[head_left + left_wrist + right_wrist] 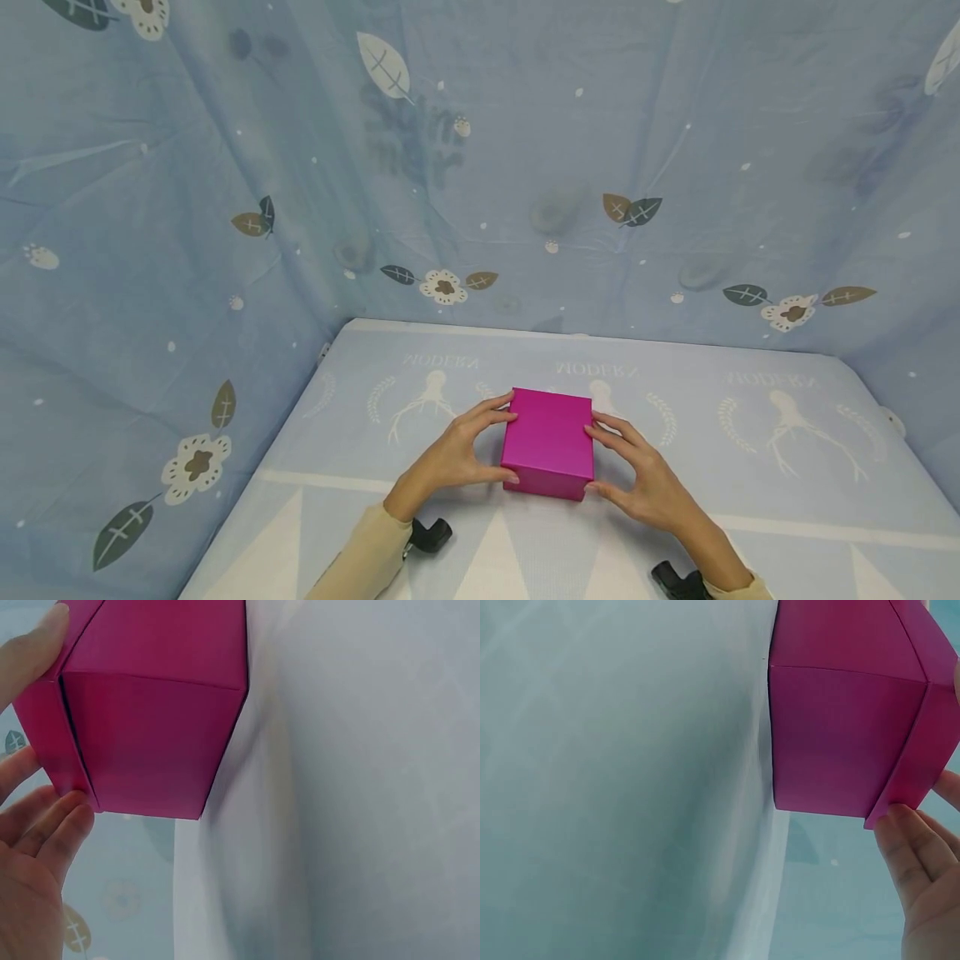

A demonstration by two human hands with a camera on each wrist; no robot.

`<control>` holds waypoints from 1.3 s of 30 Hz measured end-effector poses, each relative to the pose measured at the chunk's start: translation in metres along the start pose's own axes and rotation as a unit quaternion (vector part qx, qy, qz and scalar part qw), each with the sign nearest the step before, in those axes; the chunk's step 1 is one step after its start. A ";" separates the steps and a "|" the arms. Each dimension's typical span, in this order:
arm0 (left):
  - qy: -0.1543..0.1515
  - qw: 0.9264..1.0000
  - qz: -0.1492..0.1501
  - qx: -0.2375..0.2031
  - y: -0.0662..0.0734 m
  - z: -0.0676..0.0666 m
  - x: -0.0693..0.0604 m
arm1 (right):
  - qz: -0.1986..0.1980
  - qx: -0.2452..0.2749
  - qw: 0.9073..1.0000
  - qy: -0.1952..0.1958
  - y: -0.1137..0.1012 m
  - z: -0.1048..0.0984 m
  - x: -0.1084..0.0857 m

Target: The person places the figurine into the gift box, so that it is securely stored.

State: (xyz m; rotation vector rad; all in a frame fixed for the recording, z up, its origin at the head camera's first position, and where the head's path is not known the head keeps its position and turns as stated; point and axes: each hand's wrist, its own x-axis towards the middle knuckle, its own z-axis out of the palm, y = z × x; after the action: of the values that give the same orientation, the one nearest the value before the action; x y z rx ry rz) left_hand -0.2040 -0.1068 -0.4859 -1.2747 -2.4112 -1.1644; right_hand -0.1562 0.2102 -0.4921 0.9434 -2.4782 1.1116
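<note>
A magenta lidded box [543,483] stands on the patterned tabletop in front of the person. Its lid [551,432] sits on top, and the left wrist view shows a thin dark seam between lid and box body [150,742]. On the box's left side, the left hand [459,452] holds the lid, thumb at the near corner and fingers toward the far corner. Mirroring it, the right hand [647,483] grips the lid's right side, with fingertips [901,814] against the lid's edge. What lies inside the box is hidden.
Pale blue cloth with printed leaves and deer heads covers the table [675,517]. Blue curtains [525,167] with leaf and flower prints hang behind and at the sides. A black wrist device [431,536] shows below the left hand, another [681,581] below the right.
</note>
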 end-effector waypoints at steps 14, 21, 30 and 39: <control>-0.006 1.000 0.011 -0.002 -0.002 0.002 0.000 | 0.005 -0.012 1.000 0.001 0.001 0.002 0.000; -0.015 1.000 -0.003 -0.010 -0.002 0.003 0.000 | 0.001 -0.020 1.000 0.011 0.002 0.005 -0.001; -0.008 1.000 -0.012 -0.010 0.002 -0.001 0.001 | -0.006 0.004 1.000 0.009 0.000 0.003 -0.001; -0.020 0.999 -0.025 -0.008 0.002 -0.004 -0.001 | -0.015 0.017 1.000 0.007 -0.002 0.000 0.001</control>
State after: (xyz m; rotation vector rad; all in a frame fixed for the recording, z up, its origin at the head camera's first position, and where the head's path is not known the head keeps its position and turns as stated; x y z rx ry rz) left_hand -0.2031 -0.1096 -0.4822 -1.2613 -2.4806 -1.1839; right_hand -0.1557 0.2090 -0.4907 0.9757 -2.4328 1.1492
